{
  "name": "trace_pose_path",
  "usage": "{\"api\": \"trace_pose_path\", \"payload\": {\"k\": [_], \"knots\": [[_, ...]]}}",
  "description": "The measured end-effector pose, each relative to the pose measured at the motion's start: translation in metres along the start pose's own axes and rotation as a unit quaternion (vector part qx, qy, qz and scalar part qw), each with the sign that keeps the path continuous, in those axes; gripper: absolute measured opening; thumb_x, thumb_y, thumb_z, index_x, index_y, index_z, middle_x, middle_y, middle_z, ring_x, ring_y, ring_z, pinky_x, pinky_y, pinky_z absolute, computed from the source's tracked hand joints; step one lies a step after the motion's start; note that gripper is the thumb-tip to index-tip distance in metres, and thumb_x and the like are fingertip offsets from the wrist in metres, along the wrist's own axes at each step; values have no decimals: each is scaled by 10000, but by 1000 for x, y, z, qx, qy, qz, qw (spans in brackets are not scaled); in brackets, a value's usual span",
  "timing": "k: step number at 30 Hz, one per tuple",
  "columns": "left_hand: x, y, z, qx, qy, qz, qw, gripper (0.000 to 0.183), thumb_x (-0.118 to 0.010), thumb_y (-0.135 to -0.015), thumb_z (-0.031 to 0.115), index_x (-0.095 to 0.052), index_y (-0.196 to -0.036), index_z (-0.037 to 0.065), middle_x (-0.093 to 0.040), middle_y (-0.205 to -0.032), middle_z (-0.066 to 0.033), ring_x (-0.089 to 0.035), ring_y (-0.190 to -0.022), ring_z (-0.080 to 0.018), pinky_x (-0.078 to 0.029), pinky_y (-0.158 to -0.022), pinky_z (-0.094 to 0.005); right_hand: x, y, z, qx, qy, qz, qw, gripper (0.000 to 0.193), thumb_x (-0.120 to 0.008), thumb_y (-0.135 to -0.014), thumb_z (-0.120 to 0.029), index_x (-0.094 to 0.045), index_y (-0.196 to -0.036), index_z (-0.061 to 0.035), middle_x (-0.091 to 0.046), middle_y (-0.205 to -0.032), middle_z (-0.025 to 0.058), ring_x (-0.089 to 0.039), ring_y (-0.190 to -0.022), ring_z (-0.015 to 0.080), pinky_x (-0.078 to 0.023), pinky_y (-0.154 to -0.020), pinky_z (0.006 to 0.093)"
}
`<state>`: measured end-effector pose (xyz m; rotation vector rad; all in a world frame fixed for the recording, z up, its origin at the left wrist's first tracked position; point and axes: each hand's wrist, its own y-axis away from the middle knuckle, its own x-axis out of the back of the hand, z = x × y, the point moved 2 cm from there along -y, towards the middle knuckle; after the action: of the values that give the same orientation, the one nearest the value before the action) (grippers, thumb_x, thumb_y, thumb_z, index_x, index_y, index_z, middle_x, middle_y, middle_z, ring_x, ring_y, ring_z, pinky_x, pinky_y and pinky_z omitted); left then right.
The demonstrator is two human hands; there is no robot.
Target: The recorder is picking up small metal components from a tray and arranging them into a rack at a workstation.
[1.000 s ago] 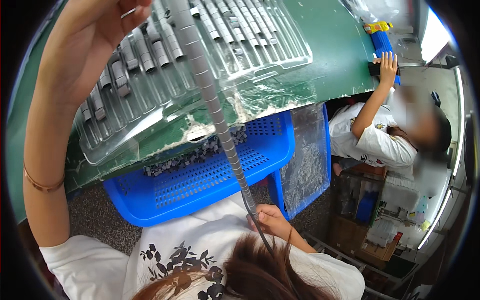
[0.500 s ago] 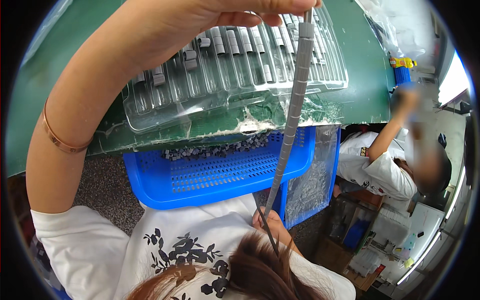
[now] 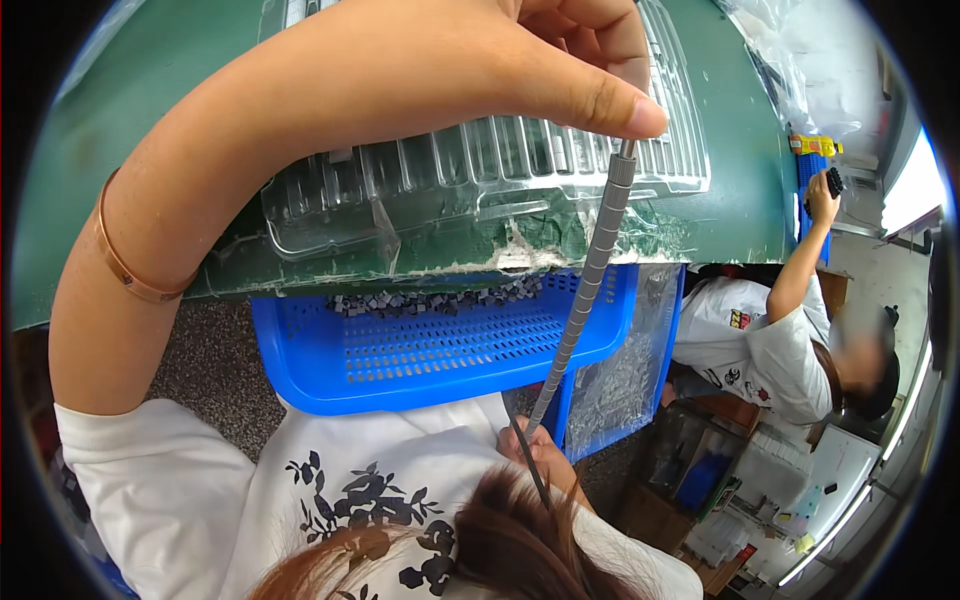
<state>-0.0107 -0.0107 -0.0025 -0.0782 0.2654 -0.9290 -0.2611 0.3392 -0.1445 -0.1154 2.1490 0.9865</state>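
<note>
My left hand (image 3: 470,70) is raised close to the camera, and its thumb and fingertips pinch the top end of a long thin rod (image 3: 585,290) threaded with several small grey pieces. The rod slants down to my right hand (image 3: 548,462), which grips its bare lower end near my chest. Behind the left hand, a clear plastic tray (image 3: 500,170) with rows of slots lies on the green table (image 3: 730,170). A copper bangle (image 3: 125,265) circles my left wrist.
A blue perforated basket (image 3: 440,350) holding small grey pieces sits under the table's worn front edge, with a clear bag of small parts (image 3: 625,375) beside it. At the right, a co-worker in a white shirt (image 3: 745,335) reaches up to the table. Boxes stand on the floor.
My left hand has come nearer the camera and moved right, carrying the rod's top end. The rod, which leaned left at first, now leans right. The lower end stays in my right hand.
</note>
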Motion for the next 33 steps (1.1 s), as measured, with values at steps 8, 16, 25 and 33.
{"api": "trace_pose_path", "payload": {"k": [8,16,25,33], "knots": [[4,-5,-5,-6,1,-22,1000,198,-585,-785,205,-555,-770,10,-509,-650,17,-418,-577,-22,-347,-514,-170,-21,5,-8,-13,3,67,998,248,-660,-667,-138,-469,-789,-37,-458,-628,21,-396,-459,50,-272,-374,170],[0,0,1,-12,-35,25,999,255,-569,-795,234,-596,-892,0,-579,-734,-26,-478,-639,-51,-391,-569,-184,-15,2,-9,-19,40,77,996,249,-636,-718,-236,-504,-743,-26,-475,-605,24,-365,-397,49,-271,-374,172],[-5,5,9,-88,-101,49,990,287,-556,-803,236,-578,-955,-6,-595,-784,-52,-504,-699,-79,-408,-621,-209,7,8,-4,-20,60,42,997,315,-556,-778,-316,-513,-728,-8,-457,-514,26,-389,-389,60,-284,-380,173],[0,3,7,3,13,-39,999,254,-581,-787,241,-584,-824,-11,-535,-673,-7,-455,-625,-52,-382,-572,-182,-9,3,-7,-18,26,61,998,336,-583,-747,-302,-525,-824,20,-522,-671,72,-442,-447,84,-315,-386,168]]}}
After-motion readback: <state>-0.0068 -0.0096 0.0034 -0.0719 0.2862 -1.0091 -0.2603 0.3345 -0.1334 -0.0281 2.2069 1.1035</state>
